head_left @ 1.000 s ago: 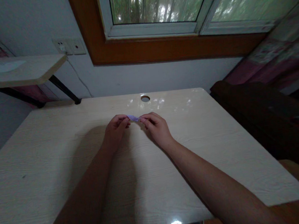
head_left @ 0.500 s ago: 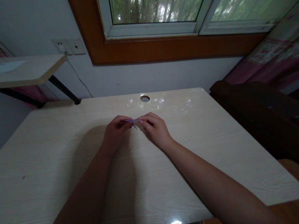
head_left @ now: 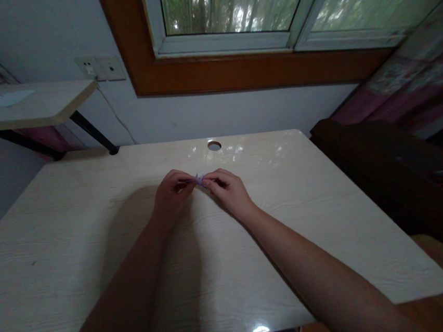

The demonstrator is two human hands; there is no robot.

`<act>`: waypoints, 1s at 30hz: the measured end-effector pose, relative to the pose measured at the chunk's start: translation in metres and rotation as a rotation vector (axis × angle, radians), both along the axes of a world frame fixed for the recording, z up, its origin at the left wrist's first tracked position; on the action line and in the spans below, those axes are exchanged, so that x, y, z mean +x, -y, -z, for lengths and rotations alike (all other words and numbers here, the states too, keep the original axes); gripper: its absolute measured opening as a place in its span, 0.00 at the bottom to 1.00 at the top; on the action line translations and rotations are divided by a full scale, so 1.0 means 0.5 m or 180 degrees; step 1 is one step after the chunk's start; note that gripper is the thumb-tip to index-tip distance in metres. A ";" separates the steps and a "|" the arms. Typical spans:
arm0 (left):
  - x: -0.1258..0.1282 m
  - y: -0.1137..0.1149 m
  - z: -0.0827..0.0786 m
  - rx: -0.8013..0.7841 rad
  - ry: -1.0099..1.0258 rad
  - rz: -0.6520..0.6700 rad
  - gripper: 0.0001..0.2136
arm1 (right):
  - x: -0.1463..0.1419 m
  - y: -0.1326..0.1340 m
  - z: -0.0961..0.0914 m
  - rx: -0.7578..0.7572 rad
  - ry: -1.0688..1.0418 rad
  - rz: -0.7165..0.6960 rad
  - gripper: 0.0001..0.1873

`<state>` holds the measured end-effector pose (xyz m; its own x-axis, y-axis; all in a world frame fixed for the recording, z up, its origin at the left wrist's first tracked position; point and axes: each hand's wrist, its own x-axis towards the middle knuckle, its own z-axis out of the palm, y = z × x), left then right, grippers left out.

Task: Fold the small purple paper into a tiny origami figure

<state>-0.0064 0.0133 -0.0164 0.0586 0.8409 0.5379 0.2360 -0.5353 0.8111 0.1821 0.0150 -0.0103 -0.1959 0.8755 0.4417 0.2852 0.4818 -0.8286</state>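
My left hand (head_left: pixel 171 194) and my right hand (head_left: pixel 227 191) meet over the middle of a pale wooden desk (head_left: pixel 95 240). Both pinch a small purple folded paper piece (head_left: pixel 198 179) between their fingertips. The left hand grips its left end, the right hand its right end. The fingers of both hands are curled and pressed together, and they cover most of the paper. The hands hover just above the desk top.
A round cable hole (head_left: pixel 214 146) lies near the desk's far edge. A shelf (head_left: pixel 27 103) on black brackets hangs at the left, wall sockets (head_left: pixel 99 69) beside it. A dark chair back (head_left: pixel 382 171) stands at the right, a window (head_left: pixel 261 5) above.
The purple paper showed as a wider flat piece a second ago; now it looks narrower and more pinched. Both hands stayed in nearly the same place, fingertips shifting slightly.
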 end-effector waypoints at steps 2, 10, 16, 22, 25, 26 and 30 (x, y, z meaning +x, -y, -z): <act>0.001 0.002 -0.004 0.0108 -0.0164 0.0008 0.02 | -0.001 0.001 -0.001 0.0001 -0.0018 -0.0053 0.07; 0.006 0.008 -0.009 0.0237 -0.0411 0.0113 0.04 | 0.001 0.000 0.001 0.0064 -0.0012 -0.0031 0.05; 0.012 0.016 -0.009 -0.0155 0.0216 0.0138 0.08 | 0.002 0.000 -0.003 0.0100 -0.0009 0.0015 0.05; 0.010 0.011 -0.002 -0.0619 0.0096 0.0218 0.06 | 0.005 -0.001 -0.011 0.0097 -0.0062 -0.0053 0.05; 0.011 0.007 0.004 -0.0707 0.0031 0.0230 0.08 | 0.006 -0.002 -0.011 0.0053 -0.0158 -0.0031 0.04; 0.012 0.007 0.005 -0.0691 -0.0018 0.0220 0.08 | 0.006 -0.003 -0.010 0.0046 -0.0214 -0.0033 0.04; 0.011 0.006 -0.003 -0.0558 -0.0291 0.0314 0.07 | 0.006 -0.008 -0.003 0.0007 -0.0379 -0.0119 0.02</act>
<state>-0.0007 0.0101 -0.0147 0.1870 0.9089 0.3727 0.2664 -0.4121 0.8713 0.1849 0.0188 -0.0088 -0.1744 0.8676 0.4658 0.1665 0.4922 -0.8544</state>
